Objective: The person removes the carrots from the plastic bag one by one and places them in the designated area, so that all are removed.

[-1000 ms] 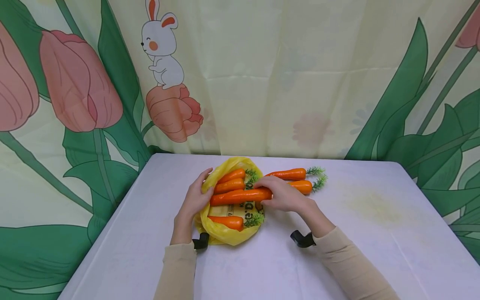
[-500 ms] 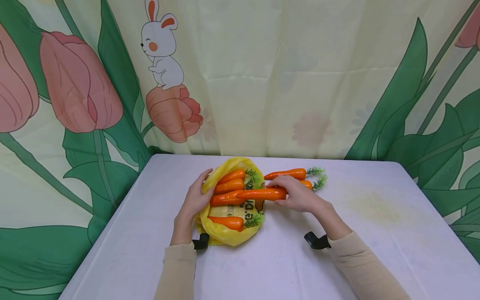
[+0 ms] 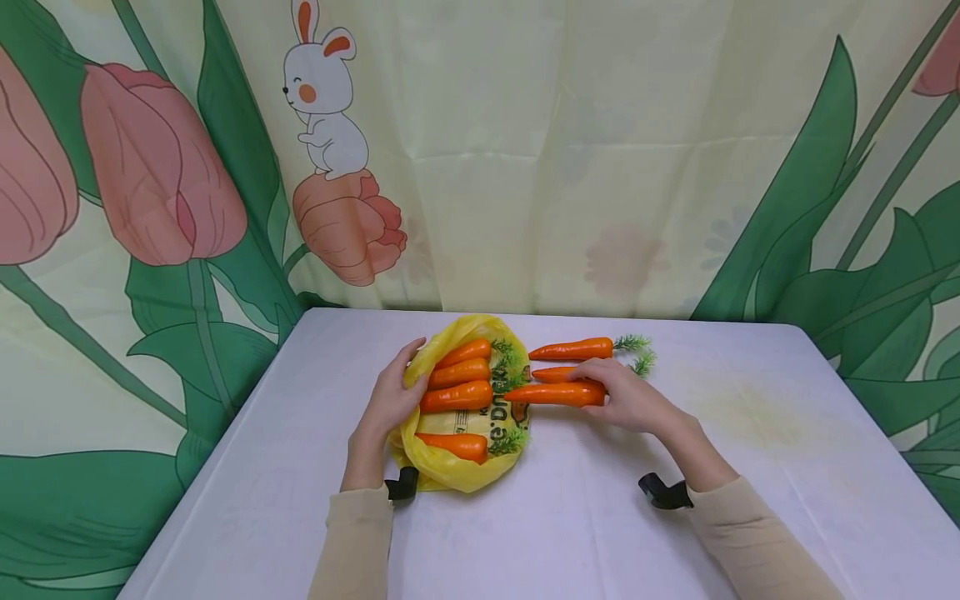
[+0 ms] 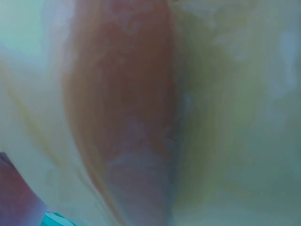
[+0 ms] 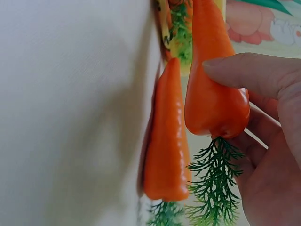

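My right hand (image 3: pixel 626 396) pinches a carrot (image 3: pixel 558 393) near its thick end, its tip pointing left toward the bag. In the right wrist view, thumb and fingers grip this carrot (image 5: pixel 214 101), and its green top hangs below. My left hand (image 3: pixel 393 392) holds the left rim of a yellow plastic bag (image 3: pixel 450 477) that lies with its mouth turned right. Several carrots (image 3: pixel 457 396) lie in the bag, green tops toward the opening. Blurred yellow film (image 4: pixel 235 117) fills the left wrist view, an orange shape showing through.
Right of the bag, a carrot (image 3: pixel 573 348) lies on the white tablecloth (image 3: pixel 510 542). Another carrot (image 3: pixel 552 374) lies just behind the held one, partly hidden by the right hand. A printed curtain (image 3: pixel 510 167) hangs behind the table.
My right hand has moved right with the carrot, drawing it away from over the bag. Its tip now sits near the bag's mouth. The left hand and bag have stayed put.
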{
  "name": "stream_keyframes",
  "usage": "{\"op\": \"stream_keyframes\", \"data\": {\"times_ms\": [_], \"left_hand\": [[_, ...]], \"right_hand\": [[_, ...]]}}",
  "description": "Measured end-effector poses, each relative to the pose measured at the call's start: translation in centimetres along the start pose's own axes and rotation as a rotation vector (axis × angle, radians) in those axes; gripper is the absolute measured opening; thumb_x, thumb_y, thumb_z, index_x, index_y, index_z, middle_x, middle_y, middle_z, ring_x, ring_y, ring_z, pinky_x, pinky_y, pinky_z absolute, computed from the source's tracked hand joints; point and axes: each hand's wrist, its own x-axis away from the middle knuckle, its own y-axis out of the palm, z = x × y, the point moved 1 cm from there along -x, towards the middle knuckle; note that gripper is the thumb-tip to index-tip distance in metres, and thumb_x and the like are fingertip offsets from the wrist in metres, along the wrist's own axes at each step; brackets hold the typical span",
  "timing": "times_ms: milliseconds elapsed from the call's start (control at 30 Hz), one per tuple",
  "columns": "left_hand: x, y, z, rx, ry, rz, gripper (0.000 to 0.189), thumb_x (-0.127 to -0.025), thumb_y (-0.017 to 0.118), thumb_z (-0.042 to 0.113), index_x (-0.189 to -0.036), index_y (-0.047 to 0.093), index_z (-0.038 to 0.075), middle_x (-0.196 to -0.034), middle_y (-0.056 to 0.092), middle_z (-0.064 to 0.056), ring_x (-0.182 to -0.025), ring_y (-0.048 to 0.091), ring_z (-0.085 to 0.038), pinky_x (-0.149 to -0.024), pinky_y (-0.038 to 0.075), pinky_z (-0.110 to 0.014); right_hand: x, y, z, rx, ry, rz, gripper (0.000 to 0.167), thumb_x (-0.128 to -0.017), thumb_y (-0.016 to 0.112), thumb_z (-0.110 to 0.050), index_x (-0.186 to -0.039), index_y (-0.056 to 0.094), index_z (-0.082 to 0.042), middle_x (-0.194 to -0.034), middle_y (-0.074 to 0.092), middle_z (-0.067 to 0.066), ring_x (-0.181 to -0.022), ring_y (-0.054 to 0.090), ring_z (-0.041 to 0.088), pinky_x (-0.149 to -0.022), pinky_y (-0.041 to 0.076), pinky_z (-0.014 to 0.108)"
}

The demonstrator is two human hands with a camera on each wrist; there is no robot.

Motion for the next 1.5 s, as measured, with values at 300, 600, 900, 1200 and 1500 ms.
{"op": "stream_keyframes", "data": {"times_ms": [300,600,900,1200,1500], "left_hand": [[0.1,0.0,0.0,-0.002,-0.004,0.001,0.060,-0.099,0.057,0.009,-0.155,0.040,0.019,-0.148,0.047,-0.013,-0.129,0.049,-0.032,-0.106,0.042,-0.052],[0.1,0.1,0.0,0.004,-0.013,0.001,0.059,-0.099,0.057,0.009,-0.155,0.039,0.019,-0.148,0.047,-0.011,-0.128,0.049,-0.031,-0.107,0.041,-0.052],[0.1,0.1,0.0,-0.002,-0.008,0.003,0.059,-0.099,0.058,0.009,-0.154,0.040,0.021,-0.148,0.048,-0.012,-0.129,0.049,-0.031,-0.108,0.040,-0.051],[0.0,0.2,-0.1,0.001,0.001,0.001,0.060,-0.099,0.058,0.009,-0.155,0.039,0.016,-0.148,0.047,-0.013,-0.129,0.049,-0.032,-0.107,0.041,-0.052],[0.0,0.2,0.0,-0.003,-0.012,-0.004,0.059,-0.099,0.058,0.010,-0.155,0.040,0.019,-0.149,0.047,-0.012,-0.131,0.048,-0.032,-0.109,0.039,-0.053]], "right_hand": [[1.8,-0.5,1.8,0.019,0.027,0.023,0.039,-0.082,0.079,-0.002,-0.120,0.068,-0.007,-0.121,0.063,0.012,-0.113,0.055,0.036,-0.097,0.045,0.057],[2.5,-0.4,2.8,-0.002,0.110,-0.005,0.041,-0.084,0.077,-0.001,-0.122,0.068,-0.008,-0.126,0.063,0.012,-0.116,0.055,0.037,-0.099,0.045,0.058],[3.1,-0.2,3.4,0.013,0.133,-0.035,0.038,-0.084,0.078,-0.002,-0.120,0.069,-0.005,-0.122,0.064,0.013,-0.115,0.055,0.037,-0.100,0.044,0.058],[3.8,-0.4,3.7,0.015,0.135,0.003,0.040,-0.082,0.081,-0.006,-0.120,0.069,-0.006,-0.125,0.064,0.014,-0.121,0.052,0.041,-0.103,0.040,0.062],[4.6,-0.9,4.1,0.026,0.133,0.068,0.034,-0.082,0.080,-0.003,-0.115,0.070,-0.004,-0.119,0.064,0.015,-0.114,0.055,0.039,-0.099,0.043,0.060]]}}
